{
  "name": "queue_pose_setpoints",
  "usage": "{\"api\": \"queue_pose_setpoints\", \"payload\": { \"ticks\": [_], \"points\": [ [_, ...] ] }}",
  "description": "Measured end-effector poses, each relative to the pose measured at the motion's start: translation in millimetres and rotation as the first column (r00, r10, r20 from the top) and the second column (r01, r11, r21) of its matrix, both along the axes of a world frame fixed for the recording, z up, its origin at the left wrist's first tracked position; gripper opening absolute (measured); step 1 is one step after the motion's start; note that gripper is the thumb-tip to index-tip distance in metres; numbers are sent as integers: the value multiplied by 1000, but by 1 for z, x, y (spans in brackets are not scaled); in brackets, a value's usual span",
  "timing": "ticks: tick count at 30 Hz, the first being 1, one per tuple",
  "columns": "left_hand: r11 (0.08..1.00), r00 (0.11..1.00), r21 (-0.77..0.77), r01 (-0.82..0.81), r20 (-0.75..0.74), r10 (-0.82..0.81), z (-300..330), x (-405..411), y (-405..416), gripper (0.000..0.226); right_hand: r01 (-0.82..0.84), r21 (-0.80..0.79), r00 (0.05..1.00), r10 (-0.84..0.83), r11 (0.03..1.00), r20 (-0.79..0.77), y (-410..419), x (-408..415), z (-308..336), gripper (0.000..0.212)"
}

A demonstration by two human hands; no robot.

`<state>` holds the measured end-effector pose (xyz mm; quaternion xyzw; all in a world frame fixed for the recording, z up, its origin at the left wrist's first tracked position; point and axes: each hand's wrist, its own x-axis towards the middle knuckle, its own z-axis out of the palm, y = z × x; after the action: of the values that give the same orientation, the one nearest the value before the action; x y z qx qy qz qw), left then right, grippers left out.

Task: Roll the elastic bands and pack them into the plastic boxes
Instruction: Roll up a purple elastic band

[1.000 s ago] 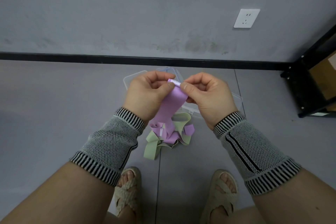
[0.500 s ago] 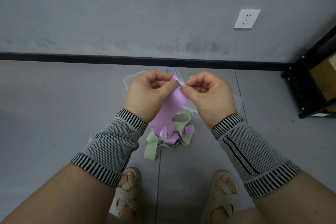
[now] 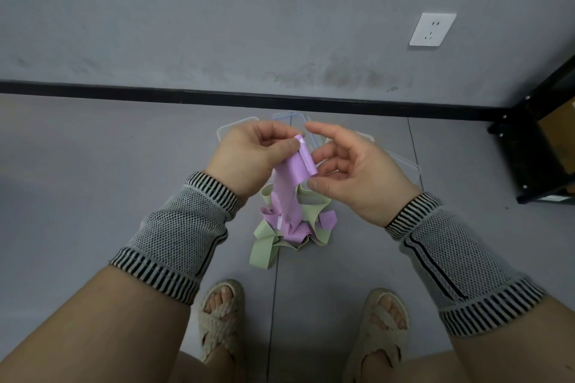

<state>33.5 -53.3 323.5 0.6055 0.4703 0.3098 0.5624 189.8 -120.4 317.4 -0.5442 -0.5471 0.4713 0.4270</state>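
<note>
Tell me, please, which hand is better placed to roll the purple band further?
Probably the right hand: its fingers curve loosely around the rolled end of the purple band, free to turn it, while the left hand pinches the top corner, anchoring it.

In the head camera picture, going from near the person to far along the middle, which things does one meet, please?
Woven sandals → heap of green and purple elastic bands on the floor → purple band pinched by the left hand → clear plastic boxes → black baseboard → wall socket.
</note>
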Motion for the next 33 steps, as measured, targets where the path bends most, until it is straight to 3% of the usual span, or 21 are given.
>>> {"api": "queue_pose_setpoints", "payload": {
  "ticks": [4,8,11,16,22,33],
  "points": [
    [997,994,14,70,-82,-68,0,0,-3,15,-67,-7,997,67,998,46,0,-2,-2,73],
    [996,988,40,78,-139,-72,-2,1,-3,19,-77,-28,994,79,997,78,0,-2,-5,58],
    [994,975,31,108,-199,-100,-3,1,-2,10,-67,-28,997,68,997,26,1,0,-5,56],
    [981,947,61,183,-278,-160,-3,-5,0,22,-68,-19,997,67,998,-44,0,7,-4,58],
    [984,972,85,154,-191,-136,2,-5,0,19,-73,-5,996,73,997,-42,0,7,-5,59],
    [987,985,140,74,-168,-50,-1,3,-3,18,-15,89,992,3,996,129,2,1,-11,66]
  ]
}}
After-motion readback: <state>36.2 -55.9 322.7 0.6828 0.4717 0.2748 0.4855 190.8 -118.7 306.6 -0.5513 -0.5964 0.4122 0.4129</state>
